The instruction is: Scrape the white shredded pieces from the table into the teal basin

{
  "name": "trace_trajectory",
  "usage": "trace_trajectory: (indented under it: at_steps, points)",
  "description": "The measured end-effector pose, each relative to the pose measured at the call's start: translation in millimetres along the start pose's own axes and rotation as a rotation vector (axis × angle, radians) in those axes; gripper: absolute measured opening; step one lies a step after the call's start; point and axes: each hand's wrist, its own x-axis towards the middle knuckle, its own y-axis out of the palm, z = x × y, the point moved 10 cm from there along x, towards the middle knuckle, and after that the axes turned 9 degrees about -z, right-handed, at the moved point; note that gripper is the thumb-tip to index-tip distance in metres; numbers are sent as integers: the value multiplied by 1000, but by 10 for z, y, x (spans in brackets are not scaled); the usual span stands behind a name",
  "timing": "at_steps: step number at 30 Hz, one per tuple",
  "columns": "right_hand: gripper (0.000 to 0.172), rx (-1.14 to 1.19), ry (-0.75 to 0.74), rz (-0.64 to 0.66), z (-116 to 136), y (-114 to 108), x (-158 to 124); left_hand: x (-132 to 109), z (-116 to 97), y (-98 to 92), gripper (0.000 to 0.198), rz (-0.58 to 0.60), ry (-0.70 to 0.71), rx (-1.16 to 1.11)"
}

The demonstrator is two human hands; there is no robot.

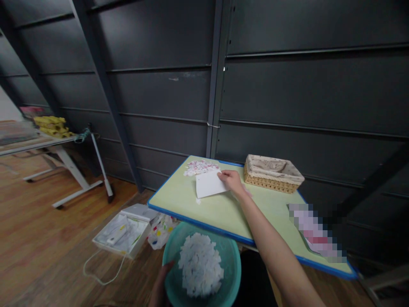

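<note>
My right hand [231, 181] reaches over the yellow-green table [179, 200] and pinches the right end of a white card [211, 184], thumb on top. Just behind the card lies a pile of pinkish-white paper scraps [202, 166], partly covered by it. One small scrap [198, 201] rests in front of the card. Below the table edge, my left hand [161, 283] grips the left rim of a teal basin [235, 273]; the fingers are mostly cut off or dark. A heap of white paper pieces [201, 264] fills the basin's middle.
A lined wicker basket [271, 183] stands at the table's back right. A pixelated flat object [316, 234] lies near the right edge. On the floor at left are an opened white box [121, 232] and a dotted plastic bag [162, 230]. Dark panels [159, 94] rise behind.
</note>
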Motion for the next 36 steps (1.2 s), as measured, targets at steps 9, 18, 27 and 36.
trace_trajectory:
  at_steps: [9,18,27,36]
  points:
    - [35,65,15,155,174,140,-131,-123,-290,-30,55,-1,105,25]
    - [36,23,-25,90,158,79,-89,-67,-279,-42,10,70,42,-11]
    - [35,65,52,307,102,278,-195,-130,-309,1,33,62,36,-41]
    - [36,96,61,420,132,374,-286,-273,-356,68,26,59,32,-28]
